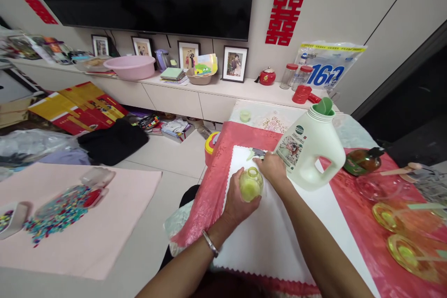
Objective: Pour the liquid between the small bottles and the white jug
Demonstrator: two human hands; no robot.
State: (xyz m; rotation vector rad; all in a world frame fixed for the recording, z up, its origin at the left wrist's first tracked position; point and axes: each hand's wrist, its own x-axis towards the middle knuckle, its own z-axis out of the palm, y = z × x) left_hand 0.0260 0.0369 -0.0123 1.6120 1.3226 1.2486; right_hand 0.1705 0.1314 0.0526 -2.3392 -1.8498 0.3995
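Note:
My left hand is wrapped around a small round glass bottle, upright with its neck open at the top. Yellow-green contents show through its glass. Beyond it, the fingers of my right hand are closed at a small dark grey item, partly hidden, whose kind I cannot make out. A pale green piece lies beside that item on the white scalloped mat. Right of my right hand stands a large white jug with a handle, a picture label and a green scoop-like piece in its mouth.
Along the right are a brown pump bottle, a clear bowl and yellow glass dishes with sticks. A pale green cup stands at the back. To the left, colourful beads lie spilled on a pink sheet.

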